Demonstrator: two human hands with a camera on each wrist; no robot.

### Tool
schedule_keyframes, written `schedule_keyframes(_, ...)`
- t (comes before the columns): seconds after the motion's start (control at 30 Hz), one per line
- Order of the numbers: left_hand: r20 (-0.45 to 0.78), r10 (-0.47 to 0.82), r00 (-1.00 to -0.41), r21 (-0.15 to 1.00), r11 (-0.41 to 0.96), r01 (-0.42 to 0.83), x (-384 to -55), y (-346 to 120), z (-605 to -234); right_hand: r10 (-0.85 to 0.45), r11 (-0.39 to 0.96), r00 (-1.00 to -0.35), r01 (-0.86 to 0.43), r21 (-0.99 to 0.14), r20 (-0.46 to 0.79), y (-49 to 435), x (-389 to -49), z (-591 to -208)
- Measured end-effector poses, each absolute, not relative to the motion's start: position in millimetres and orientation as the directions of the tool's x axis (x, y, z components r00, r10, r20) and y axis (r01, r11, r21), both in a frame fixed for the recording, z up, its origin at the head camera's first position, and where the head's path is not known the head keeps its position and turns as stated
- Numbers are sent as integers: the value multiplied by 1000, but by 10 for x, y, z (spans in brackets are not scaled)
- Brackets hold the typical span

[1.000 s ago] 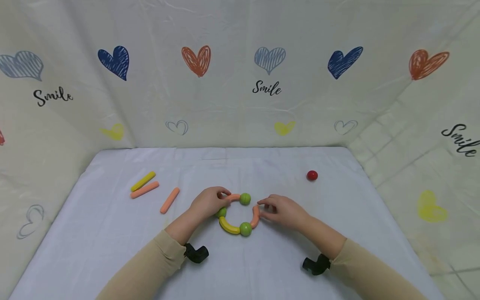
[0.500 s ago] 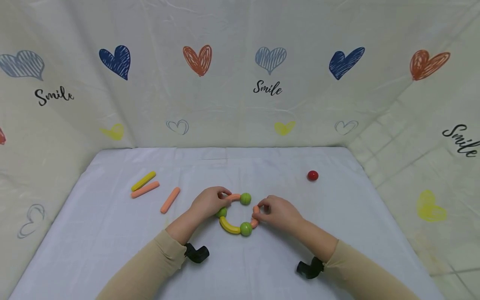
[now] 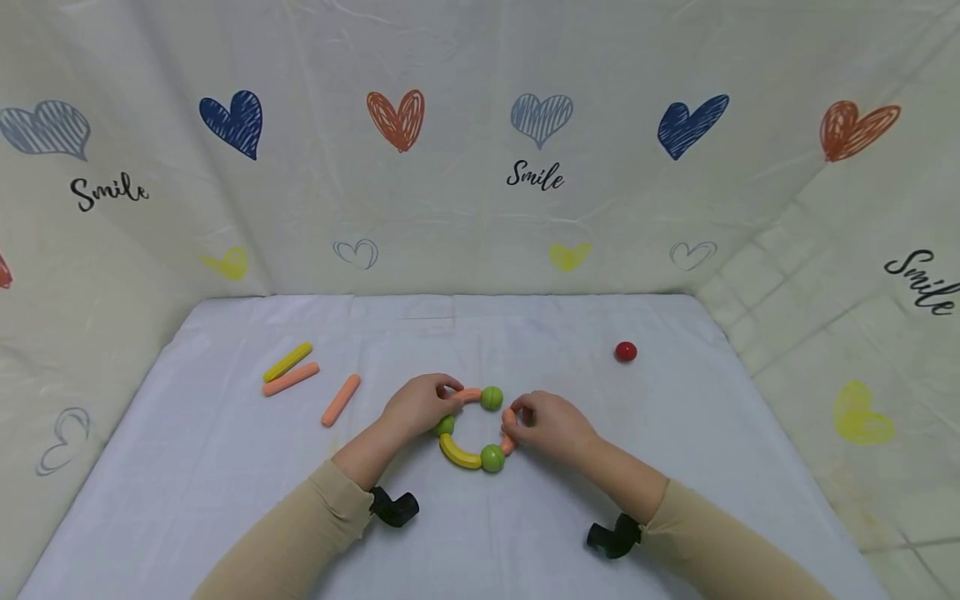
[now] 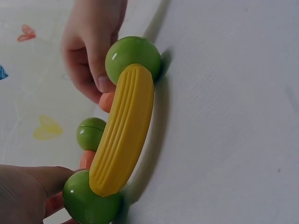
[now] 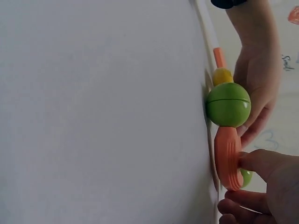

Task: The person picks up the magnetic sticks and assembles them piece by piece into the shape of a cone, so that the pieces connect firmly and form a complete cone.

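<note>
- The left hand [image 3: 422,405] pinches one end of a ridged, curved coral piece [image 3: 470,396], at the far left of an unclosed ring laid near the middle of the table.
- That piece meets a round, grooved green ball [image 3: 492,398] at its other end.
- Beside the left hand's thumb sits a second, glossy green ball [image 4: 91,198], joined to a long, ridged, curved yellow piece [image 4: 122,130].
- The yellow piece runs on to a third green ball [image 3: 492,458] at the ring's near side.
- The right hand [image 3: 555,427] holds a second curved coral piece [image 5: 228,158] between thumb and fingers, a narrow grip; one end of it meets the third ball, while the other stands apart from the grooved ball.
- To the left lie a straight yellow stick [image 3: 288,362] and, just beside it, a straight coral stick [image 3: 291,379]; another coral stick [image 3: 341,400] lies nearer the ring.
- A small, shiny red ball [image 3: 626,352] rests at the far right.
- White cloth [image 3: 517,542] covers the table.
</note>
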State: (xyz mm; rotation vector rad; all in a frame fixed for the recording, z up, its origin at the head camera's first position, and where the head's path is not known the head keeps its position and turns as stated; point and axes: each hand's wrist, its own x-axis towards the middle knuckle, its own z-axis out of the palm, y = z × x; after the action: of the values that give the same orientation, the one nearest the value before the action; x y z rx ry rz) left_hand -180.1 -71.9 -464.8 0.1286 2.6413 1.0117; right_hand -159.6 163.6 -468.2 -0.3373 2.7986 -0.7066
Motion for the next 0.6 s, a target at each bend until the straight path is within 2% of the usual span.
schedule_keyframes(0.4,-251,187,-950,657,753,-25,-1788,-713,-4636,-207,827,-958,-65,-558,-196,1569,-1558,-4622)
schedule_keyframes(0.6,-246,188,-951,659,752,-22,-1781,-713,-4648,-187,830,-959,-37,-556,-215,1537,-1562,-4603)
